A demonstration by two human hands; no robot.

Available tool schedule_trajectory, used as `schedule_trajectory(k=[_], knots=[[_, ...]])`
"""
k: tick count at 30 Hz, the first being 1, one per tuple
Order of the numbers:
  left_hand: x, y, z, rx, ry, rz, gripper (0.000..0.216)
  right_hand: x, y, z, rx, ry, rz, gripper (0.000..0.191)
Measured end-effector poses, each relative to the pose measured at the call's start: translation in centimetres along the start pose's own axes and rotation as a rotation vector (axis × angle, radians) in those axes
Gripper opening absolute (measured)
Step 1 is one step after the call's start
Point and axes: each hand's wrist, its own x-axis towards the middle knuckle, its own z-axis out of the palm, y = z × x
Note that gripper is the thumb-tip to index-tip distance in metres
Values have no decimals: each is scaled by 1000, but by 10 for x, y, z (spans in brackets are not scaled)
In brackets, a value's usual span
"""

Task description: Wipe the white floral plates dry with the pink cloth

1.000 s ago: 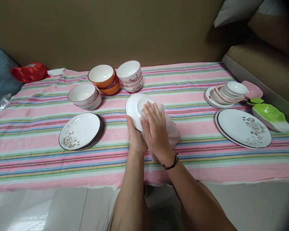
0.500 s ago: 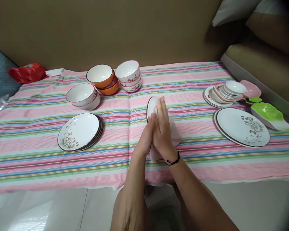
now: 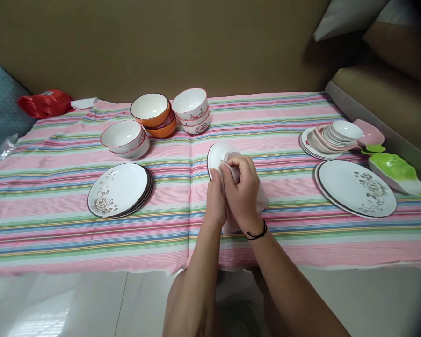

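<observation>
White plate (image 3: 215, 157) stays clamped in both hands (image 3: 215, 202), the right (image 3: 244, 191) now curled round cloth (image 3: 262, 201).

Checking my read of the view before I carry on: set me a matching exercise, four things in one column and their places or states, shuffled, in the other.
Things
1. Left hand
2. Right hand
3. Green dish
4. Red bundle

Places or states
A. Gripping the white cloth
B. At the picture's upper left
C. Thumb at the rim of the held plate
D. Near the picture's right edge

Pairs: 1-C, 2-A, 3-D, 4-B
</observation>
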Motion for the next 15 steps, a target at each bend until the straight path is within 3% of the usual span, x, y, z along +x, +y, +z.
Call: schedule_trajectory(k=[5, 10, 15], knots=[[3, 10, 2, -200, 0, 89, 66, 1, 1, -5, 38, -298, -147, 25], [6, 19, -4, -209, 6, 145, 75, 1, -5, -8, -141, -559, -216, 35], [6, 20, -4, -206, 11, 124, 76, -1, -5, -3, -244, -606, -184, 40]])
